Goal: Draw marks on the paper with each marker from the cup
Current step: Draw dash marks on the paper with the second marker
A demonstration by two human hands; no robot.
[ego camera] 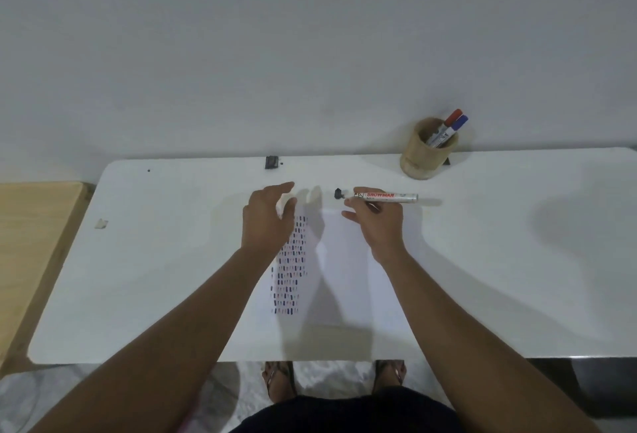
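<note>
A pale wooden surface [31,243] is cut off at the left edge, beside the smooth white worktop [155,277] with rounded corners. The left hand [267,219] hovers over the paper [348,281], fingers loosely spread and holding nothing, hiding part of the rows of short blue and purple marks [289,270]. The right hand [377,222] pinches a silver marker [386,196] lettered "SNOWMAN" in red (smaller print unreadable), black tip uncapped and pointing left. Behind, a cylindrical wooden cup [425,153] holds red-capped and blue-capped markers [450,126].
</note>
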